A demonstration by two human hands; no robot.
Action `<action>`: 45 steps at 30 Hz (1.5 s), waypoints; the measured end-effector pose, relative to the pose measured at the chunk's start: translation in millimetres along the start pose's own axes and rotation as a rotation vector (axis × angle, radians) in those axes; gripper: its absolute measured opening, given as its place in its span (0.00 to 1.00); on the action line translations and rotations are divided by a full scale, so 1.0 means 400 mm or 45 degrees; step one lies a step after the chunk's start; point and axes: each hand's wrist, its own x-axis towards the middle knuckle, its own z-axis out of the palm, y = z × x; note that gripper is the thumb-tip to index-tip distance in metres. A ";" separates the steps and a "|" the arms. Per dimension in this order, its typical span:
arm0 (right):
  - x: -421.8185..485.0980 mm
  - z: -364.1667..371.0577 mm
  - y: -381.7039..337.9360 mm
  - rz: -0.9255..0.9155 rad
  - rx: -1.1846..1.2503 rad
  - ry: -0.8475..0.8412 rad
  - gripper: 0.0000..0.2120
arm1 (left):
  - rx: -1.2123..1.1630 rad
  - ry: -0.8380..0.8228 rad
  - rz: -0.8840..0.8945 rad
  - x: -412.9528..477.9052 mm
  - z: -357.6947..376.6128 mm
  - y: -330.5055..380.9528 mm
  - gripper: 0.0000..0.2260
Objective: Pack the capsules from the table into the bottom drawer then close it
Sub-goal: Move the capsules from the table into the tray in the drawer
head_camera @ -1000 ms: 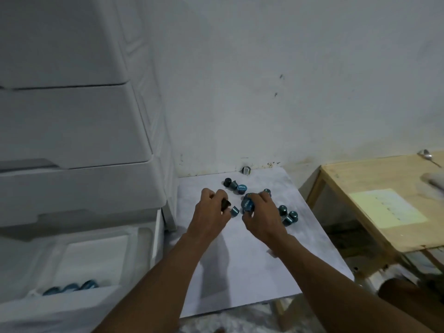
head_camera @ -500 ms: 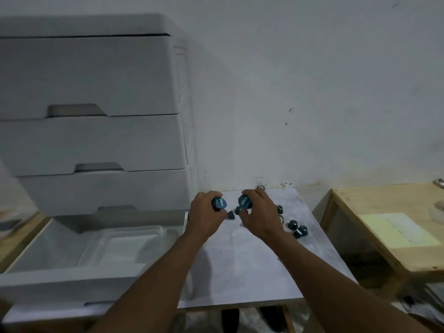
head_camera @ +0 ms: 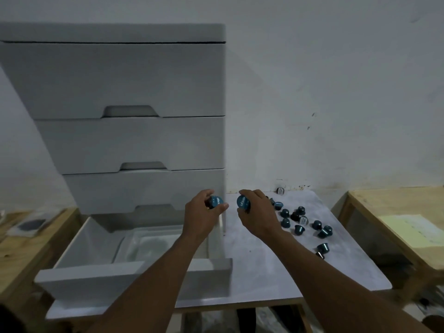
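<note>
Facing a tall grey drawer unit (head_camera: 134, 92) against the wall, with its bottom drawer (head_camera: 96, 282) pulled out, a clear tray (head_camera: 153, 243) lying inside, and a white table (head_camera: 264, 272) just to its right. Holding both hands up side by side near the unit's lower right corner: left hand (head_camera: 201, 217) curled round a blue-lidded capsule (head_camera: 215, 201), right hand (head_camera: 259, 217) gripping a second capsule (head_camera: 243, 202). Scattered on the table right of that hand, loose capsules (head_camera: 299, 229) in teal.

Scuffed white wall (head_camera: 336, 92), wooden table (head_camera: 396, 203) at right, dim light
</note>
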 end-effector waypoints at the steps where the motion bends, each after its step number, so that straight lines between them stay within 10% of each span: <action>1: 0.001 0.015 -0.020 0.000 0.000 0.000 0.23 | -0.008 -0.016 0.010 0.003 -0.028 -0.015 0.24; 26: 0.026 0.351 -0.225 -0.088 -0.005 -0.321 0.05 | 0.131 -0.306 -0.103 0.060 -0.359 -0.357 0.18; 30: 0.057 0.398 -0.190 -0.099 0.018 -0.418 0.19 | 0.171 -0.416 -0.169 0.086 -0.341 -0.408 0.20; 45: 0.084 0.489 -0.130 -0.079 -0.177 -0.837 0.17 | 0.344 -0.742 -0.335 0.135 -0.259 -0.543 0.19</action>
